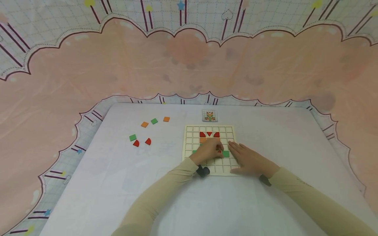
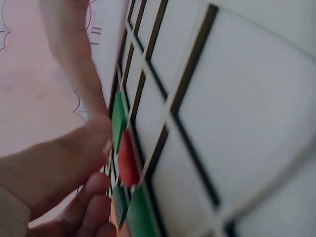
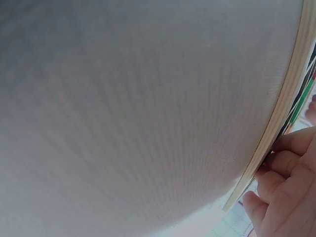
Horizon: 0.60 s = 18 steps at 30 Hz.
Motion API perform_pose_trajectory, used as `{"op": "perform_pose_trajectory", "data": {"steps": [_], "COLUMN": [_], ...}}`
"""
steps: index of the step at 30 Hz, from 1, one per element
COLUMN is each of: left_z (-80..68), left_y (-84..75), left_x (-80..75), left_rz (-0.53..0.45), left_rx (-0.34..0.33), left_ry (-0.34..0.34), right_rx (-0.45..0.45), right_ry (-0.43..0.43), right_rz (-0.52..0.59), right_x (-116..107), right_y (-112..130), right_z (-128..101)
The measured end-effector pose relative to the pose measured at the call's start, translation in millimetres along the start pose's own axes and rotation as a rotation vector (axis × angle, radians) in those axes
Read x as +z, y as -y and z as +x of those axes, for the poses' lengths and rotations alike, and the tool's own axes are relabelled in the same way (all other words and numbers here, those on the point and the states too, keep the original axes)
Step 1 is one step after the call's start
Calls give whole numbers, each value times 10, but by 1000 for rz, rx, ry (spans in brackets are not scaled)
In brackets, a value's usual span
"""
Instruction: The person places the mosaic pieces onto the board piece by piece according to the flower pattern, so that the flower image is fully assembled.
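Note:
A pale wooden grid board (image 1: 189, 131) lies on the white table. Red pieces (image 1: 202, 134), an orange piece (image 1: 202, 140) and a green square (image 1: 225, 153) sit in its cells. My left hand (image 1: 210, 150) is curled over the middle of the board. In the left wrist view its thumb and fingertips (image 2: 98, 143) pinch a small red piece (image 2: 127, 160) between green pieces (image 2: 117, 118). My right hand (image 1: 246, 159) lies flat on the board's right side with straight fingers. In the right wrist view its fingers (image 3: 289, 165) rest at the board's edge (image 3: 276, 133).
A small pattern card (image 1: 210, 115) lies just behind the board. Loose pieces lie to the left: orange (image 1: 144, 124), green (image 1: 154, 121), orange (image 1: 166, 119), green (image 1: 133, 137) and two red quarter circles (image 1: 136, 143). A pink and grid-patterned cloth surrounds the table.

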<state>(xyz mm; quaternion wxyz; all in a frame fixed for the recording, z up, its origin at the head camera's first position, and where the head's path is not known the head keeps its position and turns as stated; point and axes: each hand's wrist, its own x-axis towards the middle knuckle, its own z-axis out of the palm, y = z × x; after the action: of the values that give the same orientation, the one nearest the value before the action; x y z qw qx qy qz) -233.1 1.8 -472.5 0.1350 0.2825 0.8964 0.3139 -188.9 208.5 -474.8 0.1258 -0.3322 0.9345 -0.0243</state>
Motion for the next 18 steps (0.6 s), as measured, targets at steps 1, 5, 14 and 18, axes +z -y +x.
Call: {"op": "perform_pose_trajectory", "data": {"steps": [1,5,14,18], "left_z": [-9,-58,-248,-315], "left_y": [25,166,613,872], "left_x": [-17,-149,-627,-863], "left_rz": [-17,-62,-100,-108], "left_rx": [1,32,14,-47], "left_ry": [0,-10,-117,-196], "right_rx": [1,8,39,19], "right_ry": [2,6,21,7], "right_rz": [4,11,-3,12], "right_x": [-3,-9,-10,-7], "right_y": [4,12,17,16], "right_z": [-1,-6,2,-1]}}
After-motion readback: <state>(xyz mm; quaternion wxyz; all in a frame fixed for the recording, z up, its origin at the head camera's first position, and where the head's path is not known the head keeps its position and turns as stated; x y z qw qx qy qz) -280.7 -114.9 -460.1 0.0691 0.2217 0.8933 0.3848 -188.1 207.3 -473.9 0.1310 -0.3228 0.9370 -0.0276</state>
